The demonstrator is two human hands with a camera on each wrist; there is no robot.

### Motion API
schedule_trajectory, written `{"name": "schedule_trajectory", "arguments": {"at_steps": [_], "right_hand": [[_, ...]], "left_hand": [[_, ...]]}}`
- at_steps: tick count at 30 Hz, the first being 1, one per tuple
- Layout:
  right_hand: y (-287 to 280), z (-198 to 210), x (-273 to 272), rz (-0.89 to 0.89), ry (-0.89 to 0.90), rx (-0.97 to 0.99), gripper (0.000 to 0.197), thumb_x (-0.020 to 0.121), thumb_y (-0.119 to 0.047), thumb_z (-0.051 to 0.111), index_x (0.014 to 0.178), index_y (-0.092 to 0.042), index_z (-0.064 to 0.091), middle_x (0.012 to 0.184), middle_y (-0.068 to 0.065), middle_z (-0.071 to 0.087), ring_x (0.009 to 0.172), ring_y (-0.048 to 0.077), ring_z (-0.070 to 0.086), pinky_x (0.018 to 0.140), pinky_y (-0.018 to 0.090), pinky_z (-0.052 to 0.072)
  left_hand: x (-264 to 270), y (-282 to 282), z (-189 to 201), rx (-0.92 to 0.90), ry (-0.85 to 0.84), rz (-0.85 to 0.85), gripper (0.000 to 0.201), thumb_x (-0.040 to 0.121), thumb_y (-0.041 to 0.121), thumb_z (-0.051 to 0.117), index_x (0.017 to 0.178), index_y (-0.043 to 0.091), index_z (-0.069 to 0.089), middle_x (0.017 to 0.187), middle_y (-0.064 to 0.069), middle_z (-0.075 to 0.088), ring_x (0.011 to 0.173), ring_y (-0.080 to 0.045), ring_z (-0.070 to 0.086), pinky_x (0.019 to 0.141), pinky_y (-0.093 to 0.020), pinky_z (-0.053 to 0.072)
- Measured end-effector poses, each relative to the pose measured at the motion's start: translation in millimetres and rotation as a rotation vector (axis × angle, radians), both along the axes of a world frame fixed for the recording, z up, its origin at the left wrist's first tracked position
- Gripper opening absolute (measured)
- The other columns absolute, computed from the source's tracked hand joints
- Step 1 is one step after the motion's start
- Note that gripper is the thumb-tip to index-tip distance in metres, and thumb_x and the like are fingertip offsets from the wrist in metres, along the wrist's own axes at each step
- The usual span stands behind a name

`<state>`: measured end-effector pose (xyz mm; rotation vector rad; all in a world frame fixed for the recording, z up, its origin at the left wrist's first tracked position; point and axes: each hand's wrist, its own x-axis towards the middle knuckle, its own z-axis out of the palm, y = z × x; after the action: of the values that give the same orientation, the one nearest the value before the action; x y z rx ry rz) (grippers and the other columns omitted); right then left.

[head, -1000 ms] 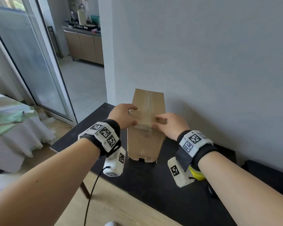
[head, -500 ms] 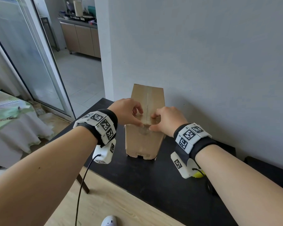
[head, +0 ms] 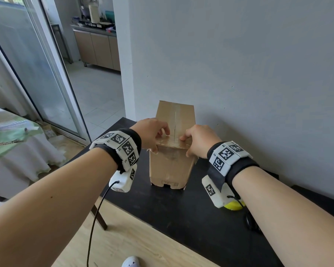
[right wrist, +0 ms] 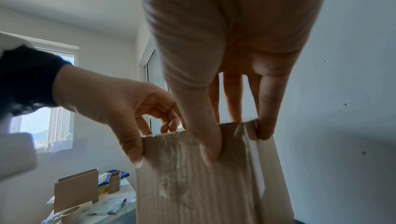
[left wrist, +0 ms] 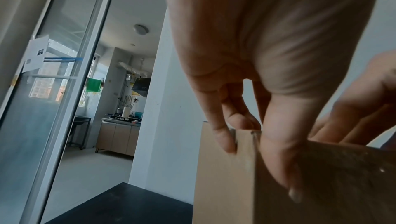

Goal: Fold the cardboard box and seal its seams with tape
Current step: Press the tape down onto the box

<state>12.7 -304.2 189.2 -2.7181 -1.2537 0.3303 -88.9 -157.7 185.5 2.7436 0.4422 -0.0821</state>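
Note:
A brown cardboard box (head: 170, 166) stands upright on the black table (head: 181, 218), its top flaps closed with a seam down the middle. Clear glossy tape (head: 172, 143) runs over the near top edge and down the front face (right wrist: 171, 168). My left hand (head: 160, 140) grips the near left top corner, its fingers curled on top and its thumb on the front face (left wrist: 257, 143). My right hand (head: 185, 146) grips the near right top corner with its thumb pressed on the taped front (right wrist: 235, 136). The little finger lies on the right side.
A grey wall rises right behind the box. A yellow object (head: 233, 205) and a black cable lie on the table under my right wrist. The table's edge and a glass sliding door are to the left. Other cardboard boxes (right wrist: 75, 190) and a tape roll (right wrist: 70, 214) sit on a cloth-covered table behind.
Both hands have slid apart along the near top edge, from beside the middle seam out toward the corners. The box has stayed in place.

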Motion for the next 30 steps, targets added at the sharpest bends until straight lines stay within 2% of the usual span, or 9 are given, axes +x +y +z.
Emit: {"name": "schedule_trajectory", "arguments": {"at_steps": [3,6,9,12,15,20,24,26,30], "right_hand": [[0.3,1.7,-1.6,0.001,0.001,-0.013,0.053,0.07,-0.016,0.079,0.119,-0.029,0.063,0.121,0.001,0.059,0.107,0.021,0.058,0.081,0.024,0.042],[-1.4,3.9,-1.7,-0.011,0.03,-0.003,0.051,0.071,-0.02,0.079,0.118,-0.029,0.064,0.12,0.001,0.061,0.105,0.019,0.059,0.08,0.023,0.042],[-0.6,6.1,-4.0,-0.03,0.067,0.043,0.047,0.068,-0.033,0.081,0.113,-0.025,0.067,0.114,-0.001,0.065,0.104,0.019,0.06,0.084,0.025,0.045],[3.9,7.1,-8.1,-0.044,0.067,0.063,0.045,0.064,-0.045,0.081,0.101,-0.022,0.07,0.102,-0.003,0.068,0.096,0.018,0.062,0.083,0.03,0.05],[5.3,7.2,-8.2,-0.034,0.046,0.054,0.044,0.066,-0.044,0.08,0.102,-0.02,0.07,0.101,-0.001,0.068,0.093,0.018,0.062,0.083,0.03,0.05],[3.0,9.7,-5.3,-0.042,0.048,0.053,0.043,0.066,-0.042,0.08,0.102,-0.02,0.071,0.1,0.0,0.068,0.093,0.019,0.062,0.083,0.03,0.051],[5.2,9.6,-3.8,-0.043,0.06,0.056,0.042,0.066,-0.045,0.079,0.101,-0.021,0.072,0.1,-0.001,0.069,0.092,0.018,0.063,0.083,0.03,0.051],[5.7,8.4,-3.4,-0.04,0.062,0.061,0.041,0.067,-0.044,0.079,0.1,-0.022,0.072,0.099,-0.002,0.07,0.092,0.018,0.063,0.083,0.03,0.052],[4.5,7.1,-2.2,-0.037,0.063,0.078,0.038,0.067,-0.043,0.079,0.098,-0.021,0.073,0.096,-0.002,0.07,0.089,0.017,0.064,0.083,0.031,0.053]], "left_hand": [[-0.8,4.5,3.4,-0.036,0.038,-0.025,0.058,0.067,0.007,0.079,0.119,0.023,0.058,0.104,0.003,0.057,0.089,-0.011,0.051,0.08,-0.023,0.041],[-5.0,15.6,11.6,-0.216,0.061,-0.009,0.04,0.076,0.006,0.072,0.111,0.023,0.065,0.1,0.004,0.061,0.095,-0.012,0.058,0.085,-0.021,0.044],[-8.5,21.3,15.9,-0.34,0.053,0.006,0.035,0.078,0.001,0.068,0.106,0.022,0.068,0.097,0.005,0.064,0.096,-0.011,0.061,0.084,-0.017,0.047],[-6.7,14.1,11.2,-0.209,0.056,-0.018,0.043,0.071,0.01,0.079,0.11,0.024,0.064,0.092,0.009,0.057,0.079,-0.001,0.055,0.069,-0.011,0.041],[-3.6,11.1,4.3,-0.089,0.025,-0.017,0.051,0.066,0.003,0.077,0.11,0.023,0.061,0.09,0.009,0.052,0.074,-0.003,0.05,0.062,-0.015,0.04],[-3.0,14.7,8.7,-0.131,0.068,-0.018,0.053,0.067,-0.006,0.069,0.11,0.025,0.063,0.091,0.01,0.055,0.085,-0.01,0.054,0.076,-0.022,0.046],[-3.6,24.3,12.0,-0.2,0.052,0.014,0.055,0.072,-0.013,0.052,0.109,0.026,0.067,0.094,0.01,0.06,0.093,-0.011,0.058,0.074,-0.022,0.051],[-3.6,22.1,8.5,-0.119,0.051,0.008,0.058,0.071,-0.011,0.056,0.113,0.029,0.062,0.099,0.009,0.054,0.095,-0.013,0.056,0.08,-0.029,0.052],[-0.5,16.0,3.9,-0.03,0.055,-0.026,0.062,0.064,-0.004,0.074,0.116,0.027,0.057,0.088,0.011,0.044,0.088,-0.014,0.051,0.075,-0.026,0.044]]}}
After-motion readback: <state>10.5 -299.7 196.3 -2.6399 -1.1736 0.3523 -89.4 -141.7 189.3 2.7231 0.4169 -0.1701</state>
